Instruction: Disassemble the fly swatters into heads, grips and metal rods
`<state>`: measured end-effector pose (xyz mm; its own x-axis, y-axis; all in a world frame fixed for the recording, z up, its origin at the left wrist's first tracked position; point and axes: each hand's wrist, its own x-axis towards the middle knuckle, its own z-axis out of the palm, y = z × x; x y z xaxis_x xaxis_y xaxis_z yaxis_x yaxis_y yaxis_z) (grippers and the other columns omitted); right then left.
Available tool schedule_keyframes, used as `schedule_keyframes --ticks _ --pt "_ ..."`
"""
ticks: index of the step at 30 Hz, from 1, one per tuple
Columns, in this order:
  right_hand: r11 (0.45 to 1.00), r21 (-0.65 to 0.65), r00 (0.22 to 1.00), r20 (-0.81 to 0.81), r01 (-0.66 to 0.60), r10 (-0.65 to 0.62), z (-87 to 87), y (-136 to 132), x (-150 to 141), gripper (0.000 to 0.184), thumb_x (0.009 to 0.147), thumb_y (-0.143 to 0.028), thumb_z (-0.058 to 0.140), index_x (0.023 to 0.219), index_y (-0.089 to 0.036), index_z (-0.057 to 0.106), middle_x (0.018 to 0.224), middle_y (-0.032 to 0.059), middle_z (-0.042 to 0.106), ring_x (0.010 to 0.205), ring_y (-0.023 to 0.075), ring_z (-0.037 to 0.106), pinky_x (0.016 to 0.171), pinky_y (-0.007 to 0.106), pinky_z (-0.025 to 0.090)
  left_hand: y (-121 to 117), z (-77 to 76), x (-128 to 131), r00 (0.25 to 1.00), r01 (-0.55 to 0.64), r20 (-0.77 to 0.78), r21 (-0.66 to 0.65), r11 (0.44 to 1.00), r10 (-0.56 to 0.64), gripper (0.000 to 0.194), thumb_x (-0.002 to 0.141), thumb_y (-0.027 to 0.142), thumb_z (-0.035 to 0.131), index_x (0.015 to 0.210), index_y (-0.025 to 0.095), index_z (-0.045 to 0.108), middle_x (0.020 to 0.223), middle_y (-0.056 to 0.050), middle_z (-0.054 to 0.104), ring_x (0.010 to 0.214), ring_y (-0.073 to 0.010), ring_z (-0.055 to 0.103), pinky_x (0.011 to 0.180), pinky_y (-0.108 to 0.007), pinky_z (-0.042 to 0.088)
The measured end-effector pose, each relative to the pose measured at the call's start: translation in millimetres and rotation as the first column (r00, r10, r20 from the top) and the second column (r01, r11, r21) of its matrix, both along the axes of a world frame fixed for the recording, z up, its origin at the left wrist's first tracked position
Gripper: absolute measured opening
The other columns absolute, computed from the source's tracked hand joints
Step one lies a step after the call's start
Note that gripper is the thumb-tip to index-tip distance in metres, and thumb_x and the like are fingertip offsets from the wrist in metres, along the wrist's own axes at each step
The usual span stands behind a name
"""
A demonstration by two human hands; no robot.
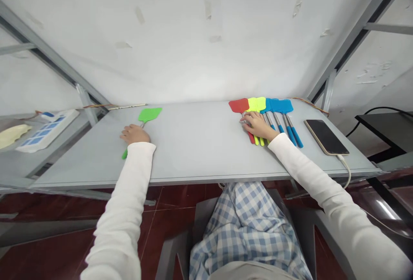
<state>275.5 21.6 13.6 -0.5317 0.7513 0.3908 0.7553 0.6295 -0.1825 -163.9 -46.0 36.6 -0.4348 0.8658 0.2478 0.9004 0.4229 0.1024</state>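
Note:
On the left part of the grey table lies a green fly swatter, its head toward the wall. My left hand is closed over its shaft, and only the handle's end shows below the hand. To the right, a row of overlapping fly swatters lies with heads toward the wall: a red one, yellow ones and blue ones. My right hand rests across the red and yellow shafts, its curled fingertips around the red shaft. The palm hides parts of the yellow shafts.
A phone with a white charging cable lies right of the swatters. At far left, a white power strip sits on a neighbouring surface. A white wall and metal frame posts bound the grey table.

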Motion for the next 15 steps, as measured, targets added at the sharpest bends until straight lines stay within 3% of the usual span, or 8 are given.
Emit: schedule_keyframes --ticks 2,3,5,7,10,12,13,15 --pt "0.996 0.079 0.999 -0.019 -0.033 0.035 5.3 -4.7 -2.8 0.036 0.091 -0.027 0.043 0.121 -0.016 0.059 0.127 0.0158 0.055 0.117 0.0291 0.048 0.099 0.047 0.039 7.7 -4.1 21.3 0.996 -0.084 0.012 0.013 0.996 0.084 0.039 0.09 0.01 0.021 0.116 -0.008 0.043 0.116 -0.032 0.055 0.106 -0.0348 0.056 0.082 -0.046 0.045" --pt "0.991 0.123 0.998 -0.019 -0.055 0.058 8.4 -8.1 -5.7 0.038 0.092 -0.026 0.042 0.125 -0.015 0.056 0.13 0.0163 0.053 0.12 0.0287 0.047 0.101 0.047 0.039 10.9 -5.2 36.0 0.998 -0.063 0.032 0.009 0.998 0.063 0.037 0.092 0.018 0.027 0.116 -0.003 0.046 0.116 -0.029 0.056 0.106 -0.0343 0.057 0.082 -0.044 0.046" --pt "0.973 0.211 0.996 0.001 -0.093 0.095 13.8 -16.3 -13.7 0.043 0.093 -0.024 0.039 0.134 -0.014 0.049 0.138 0.0165 0.049 0.128 0.028 0.043 0.105 0.047 0.038 14.7 -5.3 72.1 0.979 0.174 0.104 0.033 0.984 -0.177 0.035 0.095 0.026 0.031 0.12 0.008 0.046 0.109 -0.02 0.063 0.099 -0.0294 0.062 0.081 -0.04 0.047" --pt "0.953 0.282 0.994 0.041 -0.113 0.105 16.7 -24.2 -22.5 0.048 0.094 -0.021 0.036 0.141 -0.015 0.043 0.145 0.0147 0.045 0.136 0.0267 0.038 0.109 0.047 0.035 15.6 -3.1 113.7 0.874 0.459 0.12 0.117 0.88 -0.472 0.032 0.095 0.03 0.036 0.121 0.015 0.047 0.112 -0.015 0.064 0.102 -0.0257 0.062 0.083 -0.036 0.047" --pt "0.928 0.35 0.99 0.103 -0.127 0.097 16.6 -29.7 -29.6 0.052 0.094 -0.015 0.032 0.146 -0.02 0.039 0.151 0.0095 0.04 0.142 0.023 0.031 0.115 0.046 0.029 15.9 3.3 171.7 0.668 0.722 0.019 0.225 0.654 -0.744 0.027 0.097 0.032 0.036 0.116 0.02 0.051 0.109 -0.011 0.065 0.102 -0.0224 0.062 0.087 -0.034 0.045" --pt "0.922 0.37 0.99 0.118 -0.115 0.076 16.8 -28.1 -27.1 0.051 0.095 -0.014 0.03 0.144 -0.019 0.041 0.152 0.0092 0.04 0.144 0.0219 0.029 0.117 0.047 0.026 17.8 8.6 198.8 0.564 0.808 -0.065 0.251 0.534 -0.823 0.028 0.097 0.032 0.035 0.115 0.019 0.052 0.107 -0.01 0.065 0.098 -0.0218 0.061 0.087 -0.035 0.044" --pt "0.923 0.373 0.992 0.116 -0.097 0.057 17.8 -26.5 -23.9 0.049 0.095 -0.014 0.029 0.141 -0.017 0.045 0.151 0.0105 0.041 0.144 0.0223 0.029 0.118 0.048 0.026 19.3 11.1 207.9 0.539 0.826 -0.098 0.257 0.502 -0.836 0.029 0.097 0.031 0.035 0.117 0.018 0.052 0.106 -0.01 0.065 0.096 -0.0217 0.061 0.087 -0.035 0.044" --pt "0.929 0.367 0.994 0.109 -0.049 0.009 21.7 -23.8 -16.0 0.044 0.097 -0.016 0.028 0.134 -0.014 0.052 0.148 0.0135 0.044 0.144 0.0238 0.03 0.117 0.05 0.026 22.6 15.2 219.1 0.539 0.832 -0.144 0.245 0.497 -0.83 0.033 0.097 0.031 0.033 0.12 0.018 0.053 0.105 -0.01 0.064 0.094 -0.022 0.06 0.086 -0.035 0.042"
